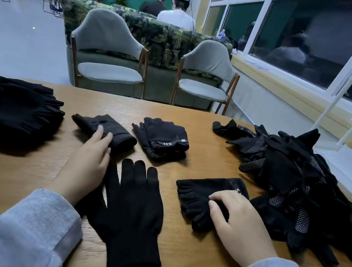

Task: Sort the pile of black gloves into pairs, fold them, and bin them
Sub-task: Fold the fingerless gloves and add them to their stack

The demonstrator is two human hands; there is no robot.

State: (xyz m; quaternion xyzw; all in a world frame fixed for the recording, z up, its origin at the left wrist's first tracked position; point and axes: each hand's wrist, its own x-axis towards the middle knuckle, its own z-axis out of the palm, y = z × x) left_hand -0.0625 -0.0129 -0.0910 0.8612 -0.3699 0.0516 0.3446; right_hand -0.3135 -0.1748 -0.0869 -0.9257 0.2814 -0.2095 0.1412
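A: What's nearest?

B: A full-finger knit glove [132,215] lying flat on the wooden table [182,264], fingers pointing away, cuff toward the person. Plain black, soft ribbed look, no dots. Grey sleeves on both arms.

A: Hands?

B: Left hand [87,164] reaches fwd, fingers nearly straight, tips resting on a folded glove [106,130] w/ a rolled, tube-like cuff end; its palm lies over the knit glove's thumb side. Not gripping anything that I can see. Right hand [241,225] sits on a fingerless glove [203,199], fingers bent, tips pressing into the fabric. Looks like a pinch, but the view doesn't let me tell for sure. That glove is fleece-like, short stubby finger holes pointing left, a strip w/ white lettering at the wrist.

A: Beyond that?

B: Mid-table, a folded pair [164,140], stacked, fingerless, a "5.11" band across it. Left edge: a thick stack of gloves [10,106], same label, fuzzy texture. Right side: the unsorted pile [297,185], a floppy heap, some w/ white grip dots on the palms, fingers sticking out every way.

A: Background?

B: A white metal rack [348,112] by the pile, two grey padded chairs [111,56] w/ wooden legs, a leaf-print sofa [164,34] behind them, and two people [178,9] seated w/ backs turned.
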